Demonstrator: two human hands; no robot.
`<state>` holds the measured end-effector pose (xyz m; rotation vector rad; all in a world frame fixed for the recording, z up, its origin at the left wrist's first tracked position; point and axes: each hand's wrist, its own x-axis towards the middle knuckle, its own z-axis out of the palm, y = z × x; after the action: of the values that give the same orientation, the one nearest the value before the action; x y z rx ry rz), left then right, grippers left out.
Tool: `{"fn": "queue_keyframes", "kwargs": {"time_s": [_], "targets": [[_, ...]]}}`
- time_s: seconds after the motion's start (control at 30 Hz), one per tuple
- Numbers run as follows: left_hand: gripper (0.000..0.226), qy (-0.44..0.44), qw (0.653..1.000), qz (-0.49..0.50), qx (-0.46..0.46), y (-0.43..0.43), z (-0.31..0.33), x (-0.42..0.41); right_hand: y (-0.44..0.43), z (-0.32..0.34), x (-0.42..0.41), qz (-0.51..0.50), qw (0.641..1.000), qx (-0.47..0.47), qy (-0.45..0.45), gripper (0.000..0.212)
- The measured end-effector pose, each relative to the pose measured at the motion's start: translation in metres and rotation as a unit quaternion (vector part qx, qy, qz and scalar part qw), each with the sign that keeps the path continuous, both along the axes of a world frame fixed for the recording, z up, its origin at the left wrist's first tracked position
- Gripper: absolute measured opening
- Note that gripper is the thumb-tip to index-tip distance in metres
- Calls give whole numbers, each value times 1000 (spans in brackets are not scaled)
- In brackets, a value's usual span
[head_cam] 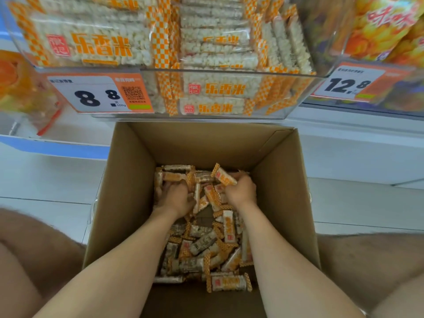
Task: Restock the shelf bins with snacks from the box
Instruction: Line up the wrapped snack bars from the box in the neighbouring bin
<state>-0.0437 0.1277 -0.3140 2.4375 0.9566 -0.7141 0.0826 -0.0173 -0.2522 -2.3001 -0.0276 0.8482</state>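
bin (229,74) at frame top nearly full; box (128,180) holds a thin layer; left hand (176,198) and right hand (241,191) each clutch snack bars (226,176).

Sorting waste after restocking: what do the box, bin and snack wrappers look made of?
Box: brown matte cardboard, with creased flaps and plain fibre walls.
Bin: clear rigid plastic, likely acrylic; glossy, see-through front.
Snacks: thin shiny plastic-film wrappers, with puffed grains visible through them.

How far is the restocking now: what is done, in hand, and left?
Done: the bin above already holds many bars. In hand: the left hand and right hand each grip bars inside the box. Left: many loose bars cover the box bottom.
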Motion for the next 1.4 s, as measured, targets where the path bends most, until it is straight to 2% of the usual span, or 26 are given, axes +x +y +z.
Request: {"fn": "queue_keyframes", "kwargs": {"time_s": [0.1, 0.23, 0.33, 0.43, 0.6, 0.7, 0.8, 0.9, 0.97, 1.03, 1.13, 1.2, 1.23, 1.27, 1.33, 1.4], "targets": [[54, 43, 998, -35, 30, -14, 11, 3, -6, 10, 0, -38, 999, 19, 4, 30], [66, 54, 996, -67, 34, -32, 8, 4, -16, 13, -7, -19, 1000, 15, 12, 39], [61, 61, 995, -72, 16, -45, 5, 9, -21, 13, -7, -39, 999, 20, 16, 40], [56, 68, 997, -30, -26, -58, 1, 14, -24, 10, -4, -54, 998, 31, 10, 36], [52, -5, 999, 24, -45, -79, -6, 20, -23, 5, 2, -48, 998, 27, -5, 38], [42, -71, 989, 65, -110, -84, -4, 20, -19, 3, 2, -33, 998, 36, -33, 39], [34, -143, 962, 158, -173, -72, 9, 18, -15, 7, 4, -45, 994, 63, -83, 36], [36, -145, 920, 283, -229, -41, 17, 12, -14, 20, 9, -52, 987, 90, -121, 27], [29, -155, 891, 339, -258, -19, 29, 4, -14, 29, 13, -40, 986, 112, -113, 16], [25, -179, 866, 366, -290, -4, 45, -1, -15, 40, 15, 1, 989, 126, -73, 14], [32, -236, 813, 383, -369, 0, 86, -3, -15, 56, 7, 90, 987, 132, -33, 13], [31, -256, 799, 369, -400, -2, 114, -3, -15, 71, 0, 123, 981, 144, -39, 12], [29, -261, 802, 353, -405, -2, 127, -4, -15, 78, -1, 141, 977, 148, -52, 13], [26, -266, 822, 315, -392, -1, 140, -6, -16, 88, -3, 161, 974, 146, -65, 15], [24, -275, 890, 192, -308, 4, 160, -11, -18, 106, -7, 206, 966, 130, -87, 18], [28, -280, 929, 91, -226, 9, 180, -13, -21, 123, -11, 232, 958, 133, -105, 20]]}}
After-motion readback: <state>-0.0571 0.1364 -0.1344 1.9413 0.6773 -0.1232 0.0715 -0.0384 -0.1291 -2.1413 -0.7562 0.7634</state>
